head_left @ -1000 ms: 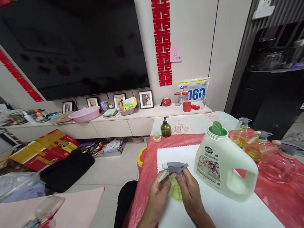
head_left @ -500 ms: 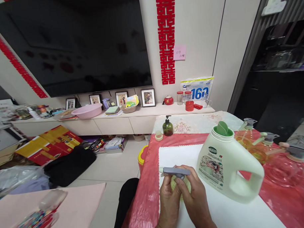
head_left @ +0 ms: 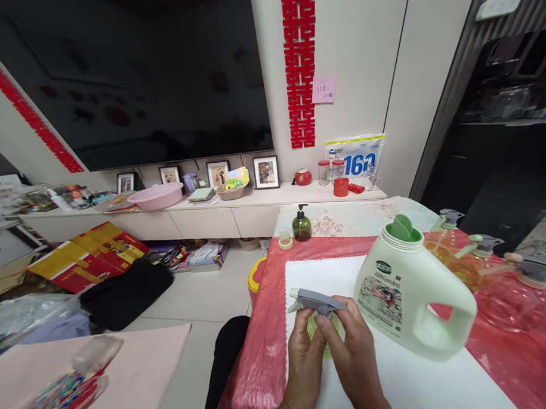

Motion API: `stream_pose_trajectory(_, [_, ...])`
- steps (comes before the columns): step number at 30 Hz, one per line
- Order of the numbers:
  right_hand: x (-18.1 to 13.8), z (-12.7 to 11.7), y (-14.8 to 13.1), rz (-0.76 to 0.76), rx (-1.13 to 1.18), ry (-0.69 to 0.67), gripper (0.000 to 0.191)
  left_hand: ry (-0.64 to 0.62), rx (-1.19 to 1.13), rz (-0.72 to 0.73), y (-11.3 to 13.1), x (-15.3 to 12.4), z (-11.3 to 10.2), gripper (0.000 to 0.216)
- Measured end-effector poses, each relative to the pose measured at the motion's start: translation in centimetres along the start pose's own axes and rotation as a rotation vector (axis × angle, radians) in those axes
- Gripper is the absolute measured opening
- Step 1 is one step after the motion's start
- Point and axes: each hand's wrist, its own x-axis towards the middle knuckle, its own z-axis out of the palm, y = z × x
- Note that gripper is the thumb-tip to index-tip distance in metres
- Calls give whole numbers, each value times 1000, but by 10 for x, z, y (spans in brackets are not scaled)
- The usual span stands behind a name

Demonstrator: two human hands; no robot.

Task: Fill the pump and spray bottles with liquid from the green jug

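Note:
Both of my hands are closed around a spray bottle, thumbs together at the collar below its grey trigger head [head_left: 320,302]. My left hand [head_left: 304,352] grips the near left side. My right hand [head_left: 353,345] wraps the right side, its fingers up by the back of the head. The pale nozzle points left, and part of the yellowish clear bottle [head_left: 312,326] shows between my fingers; the rest is hidden. Just right of my hands stands a large pale green detergent jug [head_left: 414,295] with a green scoop-like cap [head_left: 401,227] in its mouth.
Several spray bottles, including a pink one [head_left: 509,306], stand at the right. A green pump bottle [head_left: 302,226] and a small pale cap [head_left: 285,240] are at the back. A white mat [head_left: 320,271] covers part of the red tablecloth [head_left: 260,360]. A pink table [head_left: 166,351] is at left.
The trigger head has turned and tilted slightly, its nozzle end now a little higher and more of its side showing. Both hands stay on the bottle. The view has shifted slightly.

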Motion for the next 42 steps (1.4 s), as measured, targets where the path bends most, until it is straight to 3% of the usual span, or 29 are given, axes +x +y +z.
stream_pose_trajectory(8, [-4,-9,-2,65,34,-138,25,-37,27,-31,6,-3,-1,54])
stream_pose_trajectory(15, [-1,-12,0,-97,-12,-69,22,-123,-60,-73,17,-2,0,54])
stream_pose_trajectory(24, [0,-12,7,-64,1,-75,18,-57,-157,7,21,2,10,43])
stream_pose_trajectory(30, [-4,-10,11,-45,-12,-98,26,-93,-102,8,24,-1,9,37])
stream_pose_trajectory(42, [-9,-6,6,-138,-78,-59,23,-126,-101,-25,14,5,2,39])
